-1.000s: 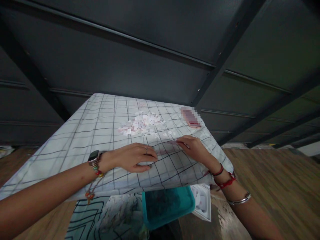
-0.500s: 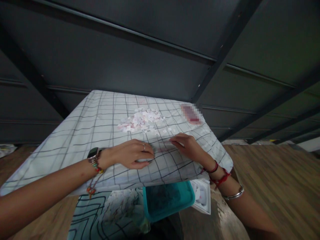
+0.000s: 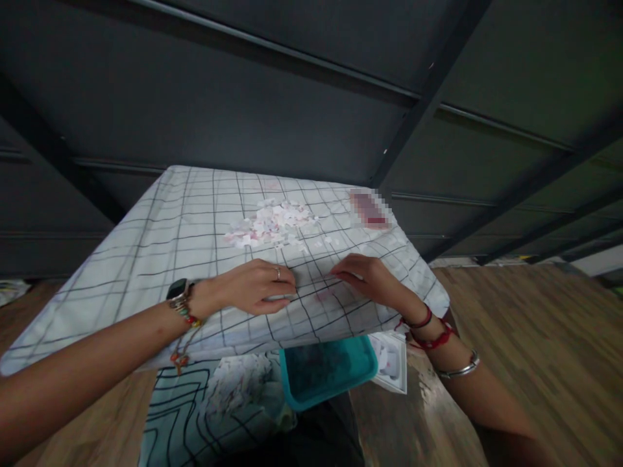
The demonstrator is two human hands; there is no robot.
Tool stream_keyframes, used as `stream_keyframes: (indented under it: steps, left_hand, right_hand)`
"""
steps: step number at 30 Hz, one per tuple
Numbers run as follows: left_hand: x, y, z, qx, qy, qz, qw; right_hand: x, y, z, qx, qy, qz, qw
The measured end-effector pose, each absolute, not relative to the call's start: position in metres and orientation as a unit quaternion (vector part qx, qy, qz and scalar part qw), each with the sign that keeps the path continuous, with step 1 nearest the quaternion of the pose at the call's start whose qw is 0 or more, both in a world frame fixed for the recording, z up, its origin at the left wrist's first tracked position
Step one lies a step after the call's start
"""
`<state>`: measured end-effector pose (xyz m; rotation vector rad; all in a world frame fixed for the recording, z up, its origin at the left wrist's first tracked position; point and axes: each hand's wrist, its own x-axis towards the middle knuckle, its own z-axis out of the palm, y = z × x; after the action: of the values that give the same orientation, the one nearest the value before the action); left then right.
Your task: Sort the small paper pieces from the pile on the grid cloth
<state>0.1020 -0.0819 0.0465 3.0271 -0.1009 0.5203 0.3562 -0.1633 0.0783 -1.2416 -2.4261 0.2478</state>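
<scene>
A loose pile of small white paper pieces (image 3: 272,222), some tinged pink, lies on the checked tablecloth (image 3: 175,227). Closer to me, my left hand (image 3: 257,285) rests palm down on the cloth, its fingers loosely bent and the thumb apart from them. I see nothing in it. To its right, my right hand (image 3: 367,279) is just above or on the cloth, thumb and fingertips pinched together. Whatever is between those fingertips, if anything, is too small to make out. A few stray paper pieces (image 3: 327,242) lie between this hand and the pile.
Below the table's front edge is a teal plastic tub (image 3: 335,383), with an open white box (image 3: 396,363) to its right. A bag of whitish scraps (image 3: 238,383) lies left of the tub. A blurred-out reddish object (image 3: 370,211) lies at the table's far right. Dark panels (image 3: 243,97) stand behind.
The camera view has shifted slightly, so the table sits a little higher in the picture. Both hands stay almost in place on the cloth; the right fingertips remain pinched.
</scene>
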Motion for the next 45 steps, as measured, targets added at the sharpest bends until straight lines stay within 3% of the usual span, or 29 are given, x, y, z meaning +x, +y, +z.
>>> stream_keyframes:
  steps: [31, 37, 45]
  left_hand:
    - [0.094, -0.094, 0.046, 0.983, 0.022, 0.184, 0.017]
    - [0.093, -0.093, 0.044, 0.984, 0.023, 0.175, 0.012]
    - [0.095, -0.095, 0.049, 0.987, 0.01, 0.158, 0.005]
  right_hand:
    - [0.345, -0.232, 0.088, -0.466, -0.865, 0.112, 0.146]
    - [0.346, -0.247, 0.086, -0.447, -0.882, 0.115, 0.096]
    - [0.344, -0.188, 0.092, -0.49, -0.848, 0.007, 0.202]
